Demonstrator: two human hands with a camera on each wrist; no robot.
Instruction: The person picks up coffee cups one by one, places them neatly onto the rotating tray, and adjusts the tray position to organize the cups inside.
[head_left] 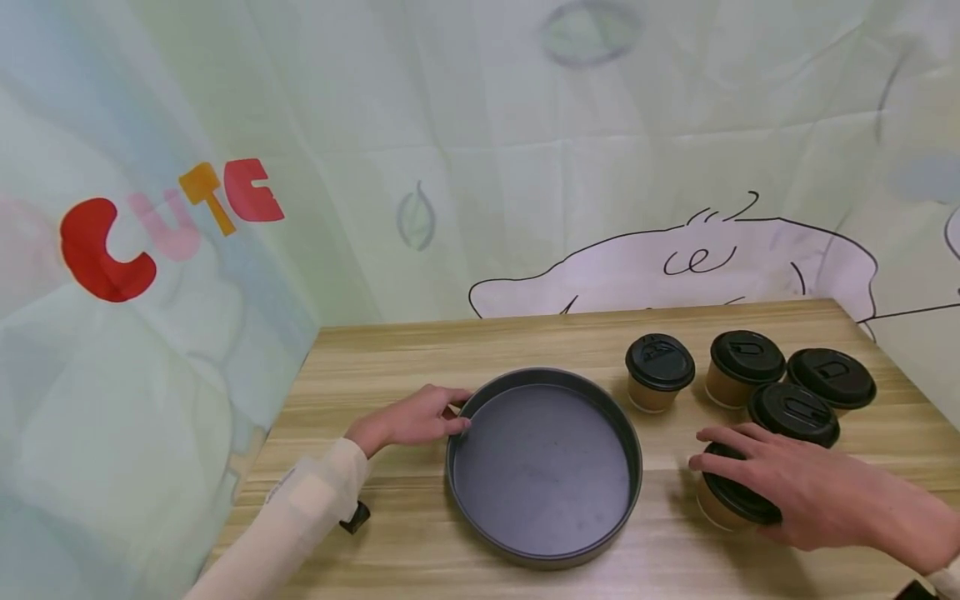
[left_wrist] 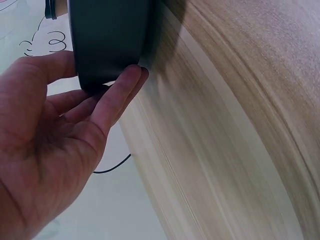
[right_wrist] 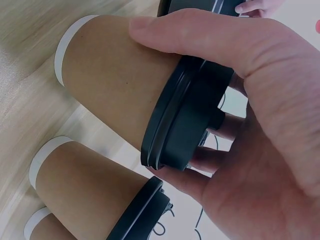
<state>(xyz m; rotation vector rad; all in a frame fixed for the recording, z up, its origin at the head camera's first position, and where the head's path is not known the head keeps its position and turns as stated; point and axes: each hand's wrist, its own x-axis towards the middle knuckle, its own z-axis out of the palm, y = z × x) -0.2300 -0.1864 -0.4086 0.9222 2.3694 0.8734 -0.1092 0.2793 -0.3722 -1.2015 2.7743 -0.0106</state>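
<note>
A round dark grey baking pan (head_left: pixel 542 467) lies flat on the table. At its left edge my left hand (head_left: pixel 420 417) holds the rim; in the left wrist view, that hand (left_wrist: pixel 55 135) has its thumb on one face of the pan (left_wrist: pixel 110 40) and fingers against its side. To the right, my right hand (head_left: pixel 802 483) grips a brown paper cup (head_left: pixel 716 508) with a black lid from above. The right wrist view shows the thumb along the wall of this cup (right_wrist: pixel 115 75) and the fingers around its lid (right_wrist: pixel 185 115).
Several more lidded paper cups stand at the right: one nearest the pan (head_left: pixel 656 396), others, such as the back cup (head_left: pixel 727 387), grouped close behind my right hand. A printed curtain (head_left: pixel 450 167) hangs behind the wooden table (head_left: pixel 390 358).
</note>
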